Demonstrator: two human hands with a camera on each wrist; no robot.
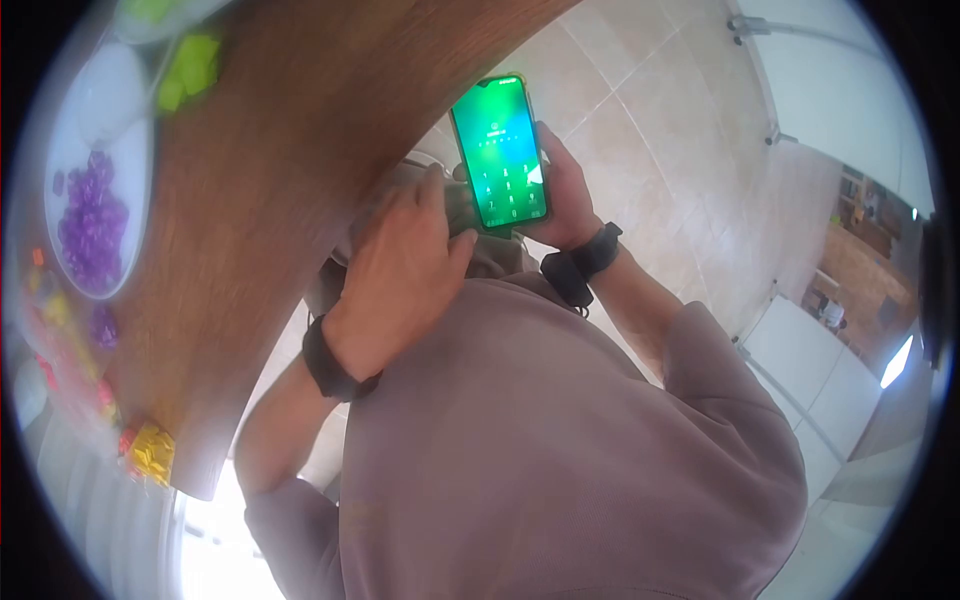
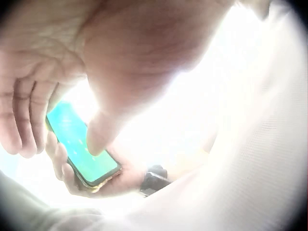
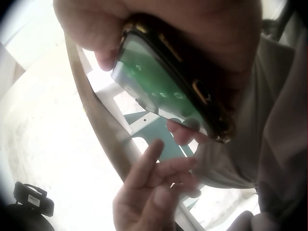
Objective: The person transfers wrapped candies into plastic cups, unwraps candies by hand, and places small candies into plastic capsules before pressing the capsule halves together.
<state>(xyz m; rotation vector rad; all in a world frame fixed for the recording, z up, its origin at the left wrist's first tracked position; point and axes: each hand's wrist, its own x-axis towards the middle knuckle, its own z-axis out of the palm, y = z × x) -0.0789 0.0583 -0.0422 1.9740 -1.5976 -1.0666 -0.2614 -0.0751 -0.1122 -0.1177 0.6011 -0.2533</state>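
A smartphone [image 1: 497, 130] with a lit green screen showing a number keypad is gripped by my right hand [image 1: 567, 195], which wraps its lower edge and side. Beside the phone, to its left in the head view, my left hand [image 1: 405, 245] has its fingers extended and loosely bent, holding nothing. In the left wrist view, the left thumb overlaps the phone's screen [image 2: 79, 139]. From the right wrist, the phone's case [image 3: 195, 91] shows dark with gold-coloured trim, and the left fingers lie just below it. Each wrist wears a black band.
A brown wooden table [image 1: 260, 120] runs along the left. On it are a white dish [image 1: 140, 190] of purple pieces, bright green pieces [image 1: 188, 72] and a gold-wrapped item [image 1: 152, 453]. Tiled floor [image 1: 660, 120] and white cabinets [image 1: 830, 80] lie to the right.
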